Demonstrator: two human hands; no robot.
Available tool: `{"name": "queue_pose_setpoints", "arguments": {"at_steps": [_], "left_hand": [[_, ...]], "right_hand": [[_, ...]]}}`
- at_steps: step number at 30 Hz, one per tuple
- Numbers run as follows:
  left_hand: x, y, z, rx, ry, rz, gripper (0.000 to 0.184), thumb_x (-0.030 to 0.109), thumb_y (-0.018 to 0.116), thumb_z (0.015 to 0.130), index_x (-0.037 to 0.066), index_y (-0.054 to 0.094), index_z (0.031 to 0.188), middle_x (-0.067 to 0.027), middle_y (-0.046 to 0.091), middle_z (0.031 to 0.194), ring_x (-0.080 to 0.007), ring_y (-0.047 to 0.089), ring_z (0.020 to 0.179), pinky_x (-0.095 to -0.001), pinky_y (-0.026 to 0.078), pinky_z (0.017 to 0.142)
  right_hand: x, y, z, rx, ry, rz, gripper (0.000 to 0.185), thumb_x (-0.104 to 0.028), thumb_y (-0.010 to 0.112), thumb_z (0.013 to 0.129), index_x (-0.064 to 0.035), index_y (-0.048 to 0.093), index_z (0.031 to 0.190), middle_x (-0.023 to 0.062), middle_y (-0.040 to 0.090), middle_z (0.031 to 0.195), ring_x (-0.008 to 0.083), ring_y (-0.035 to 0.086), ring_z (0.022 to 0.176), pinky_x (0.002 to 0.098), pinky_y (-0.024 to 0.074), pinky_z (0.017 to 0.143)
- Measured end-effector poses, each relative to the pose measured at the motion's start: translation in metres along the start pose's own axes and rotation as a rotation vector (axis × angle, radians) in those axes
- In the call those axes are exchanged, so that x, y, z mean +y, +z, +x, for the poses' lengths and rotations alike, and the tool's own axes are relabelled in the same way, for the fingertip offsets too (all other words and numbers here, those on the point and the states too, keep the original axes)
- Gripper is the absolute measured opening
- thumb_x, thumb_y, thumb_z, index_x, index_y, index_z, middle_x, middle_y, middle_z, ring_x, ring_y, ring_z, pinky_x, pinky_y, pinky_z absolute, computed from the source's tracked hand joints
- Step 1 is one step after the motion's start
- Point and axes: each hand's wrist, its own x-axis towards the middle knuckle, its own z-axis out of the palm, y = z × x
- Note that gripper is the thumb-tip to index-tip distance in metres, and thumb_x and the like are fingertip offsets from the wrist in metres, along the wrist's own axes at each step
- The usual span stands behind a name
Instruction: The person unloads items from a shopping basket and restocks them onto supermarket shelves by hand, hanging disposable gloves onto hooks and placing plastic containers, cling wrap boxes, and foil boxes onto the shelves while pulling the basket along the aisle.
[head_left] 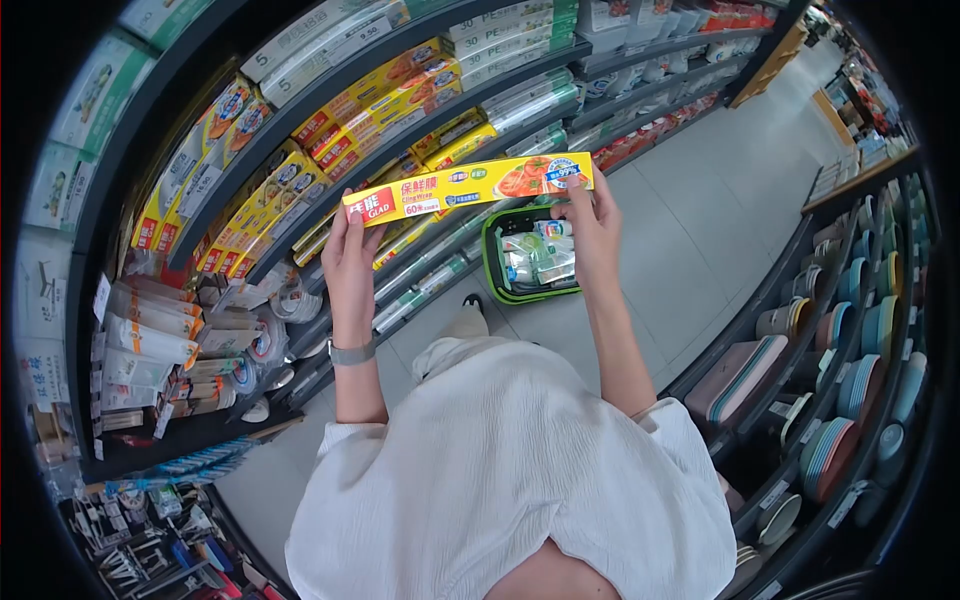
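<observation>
A long yellow Glad cling wrap box (455, 195) is held level in front of me, its printed side facing up at the camera. My left hand (350, 258) grips its left end, with a grey watch band on that wrist. The right end sits in my right hand (592, 228), the thumb lying over the printed face. Below the box, a black shopping basket with a green rim (490, 262) stands on the floor, partly covered by my right hand and forearm. Inside it lie green-and-white packages (538, 255).
Shelves (400, 130) on the left and ahead carry more yellow wrap boxes (262, 212) and silver rolls. Packs of disposable ware (150, 335) hang at lower left. On the right, a rack holds stacked bowls and plates (828, 455). The tiled aisle floor (690, 210) runs between.
</observation>
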Motion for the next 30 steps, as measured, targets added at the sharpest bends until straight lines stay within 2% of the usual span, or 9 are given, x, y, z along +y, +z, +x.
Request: {"name": "queue_pose_setpoints", "arguments": {"at_steps": [1,3,6,10,12,16,23,28,30], "left_hand": [[0.001,0.0,-0.002,0.015,0.009,0.013,0.05,0.019,0.048,0.109,-0.001,0.037,0.153,-0.0131,0.053,0.144,-0.0207,0.058,0.127,-0.0393,0.049,0.11],[0.001,0.0,-0.003,0.07,0.027,0.049,0.047,0.021,0.051,0.108,-0.004,0.043,0.148,-0.0147,0.057,0.14,-0.019,0.06,0.123,-0.0387,0.05,0.109],[0.0,-0.005,0.0,0.136,0.074,0.076,0.032,0.019,0.062,0.103,-0.002,0.049,0.125,-0.0171,0.066,0.124,-0.0166,0.063,0.116,-0.0338,0.053,0.103],[-0.002,-0.011,0.014,0.128,0.159,0.102,0.032,0.017,0.06,0.104,-0.001,0.049,0.128,-0.0151,0.066,0.123,-0.0194,0.064,0.115,-0.0369,0.052,0.105],[-0.006,-0.009,0.022,0.154,0.237,0.106,0.032,0.012,0.061,0.103,-0.001,0.049,0.129,-0.0157,0.064,0.126,-0.0169,0.06,0.119,-0.0325,0.048,0.105],[-0.014,-0.005,0.043,0.192,0.297,0.07,0.033,0.006,0.063,0.101,-0.002,0.05,0.13,-0.0156,0.061,0.131,-0.016,0.056,0.123,-0.0296,0.043,0.107],[-0.033,-0.014,0.082,0.226,0.336,0.031,0.039,0.003,0.066,0.098,-0.002,0.048,0.133,-0.0162,0.057,0.137,-0.0188,0.055,0.126,-0.0312,0.045,0.108],[-0.03,-0.024,0.099,0.247,0.269,0.038,0.042,0.004,0.065,0.098,-0.002,0.047,0.136,-0.0161,0.055,0.14,-0.0176,0.057,0.124,-0.0296,0.046,0.105],[-0.031,-0.029,0.104,0.228,0.332,0.081,0.045,0.006,0.066,0.099,-0.002,0.047,0.139,-0.0149,0.053,0.142,-0.0173,0.057,0.123,-0.0292,0.046,0.104]], "right_hand": [[0.003,0.002,0.003,-0.017,0.012,-0.001,0.051,-0.022,0.063,0.102,0.0033,0.049,0.144,0.0067,0.069,0.101,0.0074,0.058,0.079,0.0226,0.048,0.071],[0.008,0.005,0.01,0.026,0.056,-0.052,0.052,-0.027,0.062,0.103,0.0013,0.05,0.144,0.0046,0.067,0.095,0.0067,0.055,0.075,0.0217,0.0451,0.067],[0.012,0.016,0.022,0.034,0.07,-0.052,0.048,-0.031,0.062,0.103,0.0008,0.055,0.139,0.0025,0.064,0.09,0.0066,0.054,0.072,0.0214,0.0428,0.065],[0.02,0.036,0.045,0.031,0.023,-0.063,0.041,-0.028,0.06,0.105,0.0005,0.054,0.134,0.0044,0.064,0.099,0.0076,0.056,0.079,0.0237,0.0467,0.07],[0.031,0.04,0.058,0.003,-0.069,-0.005,0.036,-0.02,0.056,0.106,-0.0002,0.049,0.136,0.0077,0.064,0.113,0.0088,0.059,0.09,0.0263,0.0503,0.077],[0.03,0.058,0.075,-0.014,-0.163,-0.046,0.036,-0.018,0.056,0.106,0.0,0.049,0.137,0.0085,0.062,0.119,0.0096,0.06,0.093,0.0277,0.0506,0.083],[0.026,0.087,0.106,-0.018,-0.126,-0.12,0.038,-0.02,0.058,0.105,-0.0011,0.051,0.137,0.0057,0.065,0.112,0.0083,0.06,0.093,0.0255,0.0499,0.081],[0.041,0.097,0.12,0.021,-0.11,-0.208,0.044,-0.024,0.062,0.103,-0.0016,0.052,0.14,0.0013,0.065,0.105,0.0051,0.054,0.087,0.0223,0.0435,0.075],[0.047,0.101,0.123,0.039,-0.115,-0.248,0.044,-0.023,0.062,0.103,-0.0013,0.053,0.14,0.0006,0.065,0.105,0.0053,0.052,0.086,0.0224,0.0425,0.076]]}}
